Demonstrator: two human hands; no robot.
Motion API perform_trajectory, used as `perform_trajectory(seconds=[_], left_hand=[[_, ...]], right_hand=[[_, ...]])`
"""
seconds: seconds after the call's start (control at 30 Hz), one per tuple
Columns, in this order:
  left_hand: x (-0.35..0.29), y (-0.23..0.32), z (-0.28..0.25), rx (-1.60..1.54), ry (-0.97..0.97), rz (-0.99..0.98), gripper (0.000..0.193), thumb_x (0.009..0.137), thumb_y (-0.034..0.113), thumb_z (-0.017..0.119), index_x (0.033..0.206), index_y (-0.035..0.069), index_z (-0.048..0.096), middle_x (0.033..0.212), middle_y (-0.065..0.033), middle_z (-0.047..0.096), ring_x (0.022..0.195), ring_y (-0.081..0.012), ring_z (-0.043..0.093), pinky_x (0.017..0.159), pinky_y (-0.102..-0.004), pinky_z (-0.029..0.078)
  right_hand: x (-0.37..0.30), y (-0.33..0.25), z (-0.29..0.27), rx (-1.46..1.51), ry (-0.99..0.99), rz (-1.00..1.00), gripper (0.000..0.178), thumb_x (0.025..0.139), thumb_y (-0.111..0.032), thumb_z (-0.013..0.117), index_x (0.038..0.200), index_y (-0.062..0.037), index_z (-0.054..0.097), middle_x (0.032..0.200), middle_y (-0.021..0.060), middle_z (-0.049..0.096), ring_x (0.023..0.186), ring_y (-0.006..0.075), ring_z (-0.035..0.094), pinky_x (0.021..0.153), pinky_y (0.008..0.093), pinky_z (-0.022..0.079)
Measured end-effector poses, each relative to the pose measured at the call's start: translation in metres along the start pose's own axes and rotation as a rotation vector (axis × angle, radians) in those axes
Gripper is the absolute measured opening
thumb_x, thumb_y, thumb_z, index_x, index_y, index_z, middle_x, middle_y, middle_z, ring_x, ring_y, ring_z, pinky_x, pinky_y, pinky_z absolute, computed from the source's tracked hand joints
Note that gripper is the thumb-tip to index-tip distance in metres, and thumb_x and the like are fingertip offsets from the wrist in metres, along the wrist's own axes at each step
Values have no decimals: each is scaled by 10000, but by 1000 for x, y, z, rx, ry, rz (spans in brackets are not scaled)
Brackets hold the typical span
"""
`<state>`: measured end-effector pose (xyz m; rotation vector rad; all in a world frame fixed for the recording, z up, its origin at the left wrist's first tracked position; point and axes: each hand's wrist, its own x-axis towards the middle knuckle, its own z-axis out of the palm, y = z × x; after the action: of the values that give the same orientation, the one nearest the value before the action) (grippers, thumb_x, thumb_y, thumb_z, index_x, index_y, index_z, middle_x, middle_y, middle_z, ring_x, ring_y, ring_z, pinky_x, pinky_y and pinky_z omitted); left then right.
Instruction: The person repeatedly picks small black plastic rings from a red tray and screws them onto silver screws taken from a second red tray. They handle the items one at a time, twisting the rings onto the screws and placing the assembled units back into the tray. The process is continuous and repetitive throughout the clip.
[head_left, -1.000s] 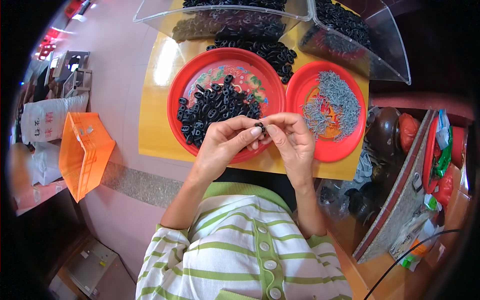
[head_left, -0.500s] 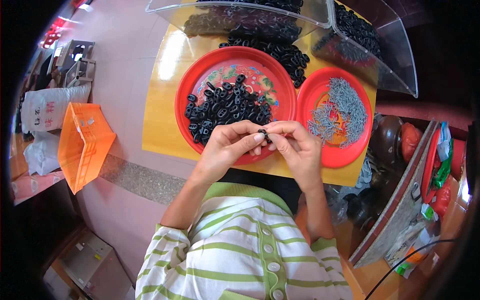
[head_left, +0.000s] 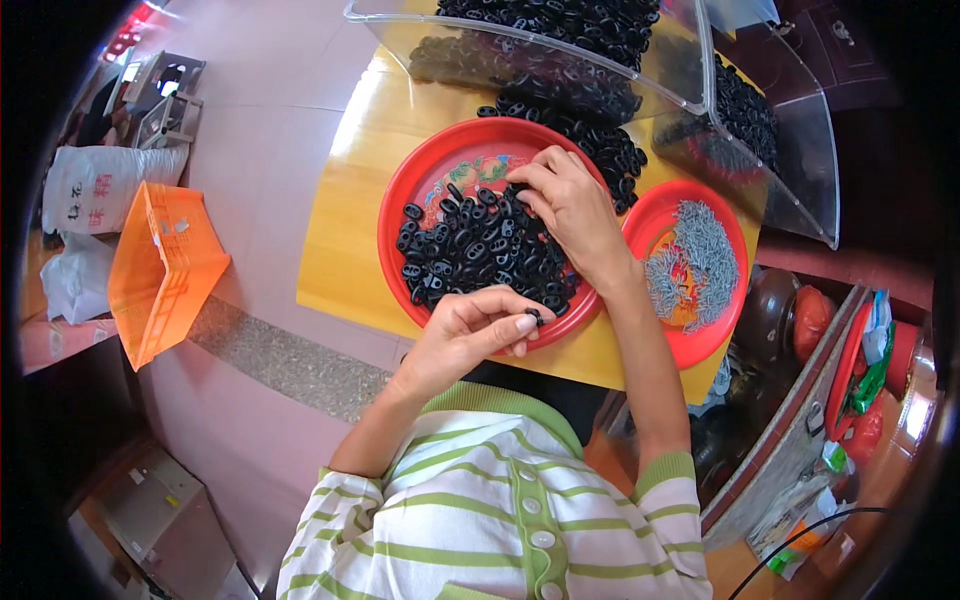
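My left hand [head_left: 468, 332] is closed at the near rim of a large red tray [head_left: 394, 195], pinching a small black plastic piece [head_left: 533, 316] between thumb and fingertips. Over the right half of that tray reaches my right hand [head_left: 578, 215], its fingers curved and apart above the far edge of a heap of black two-holed plastic pieces [head_left: 470, 245]. Its fingertips come right up to the heap, and I see no piece clearly held there. To the right, a smaller red tray [head_left: 690, 350] bears many grey screws [head_left: 708, 260].
Clear plastic bins [head_left: 540, 45] full of black pieces stand at the table's far side, with more pieces [head_left: 600, 150] spilled before them. An orange crate [head_left: 165, 265] and white sacks [head_left: 115, 190] are at left. A cluttered shelf board [head_left: 785, 410] leans at right.
My hands have parted. The right has moved up and away to the far side of the heap, while the left stays near the tray's rim with the black piece. The view has shifted slightly.
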<state>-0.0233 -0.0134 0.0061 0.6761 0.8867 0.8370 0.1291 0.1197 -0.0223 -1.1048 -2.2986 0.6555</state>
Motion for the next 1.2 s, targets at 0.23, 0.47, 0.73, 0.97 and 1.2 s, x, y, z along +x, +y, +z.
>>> perform_trajectory(seconds=[0.23,0.47,0.73,0.97,1.2], left_hand=[[1,-3,3,-39,5,25,158,902,89,575,995,-6,661,839,-22,610,707,-61,575,657,-203,486],[2,3,7,-62,59,106,197,905,99,566,1033,-38,627,828,-78,638,690,-99,595,664,-228,496],[4,4,19,-35,59,154,207,910,95,558,1056,-41,611,871,-88,629,728,-103,585,689,-236,497],[4,5,27,-7,62,199,178,905,58,564,1043,-28,638,894,-61,642,766,-89,600,719,-228,499],[4,5,28,19,109,199,173,879,35,596,1029,-33,646,864,-62,655,712,-95,605,691,-223,506]], right_hand=[[-17,-24,-16,540,87,429,147,766,-5,655,902,-23,605,822,81,605,738,184,604,683,296,493],[-65,-41,-30,704,240,406,115,822,-9,651,931,-47,639,810,15,658,690,75,612,622,211,499],[-99,-54,-35,1138,299,495,194,857,2,613,1043,8,560,935,89,659,853,136,648,706,232,526],[-112,-57,-43,1198,325,493,169,864,-11,607,1025,9,559,917,73,624,828,124,627,721,234,521],[-117,-62,-40,1259,367,458,174,871,-11,592,1041,9,561,907,53,606,801,107,606,732,228,510]])
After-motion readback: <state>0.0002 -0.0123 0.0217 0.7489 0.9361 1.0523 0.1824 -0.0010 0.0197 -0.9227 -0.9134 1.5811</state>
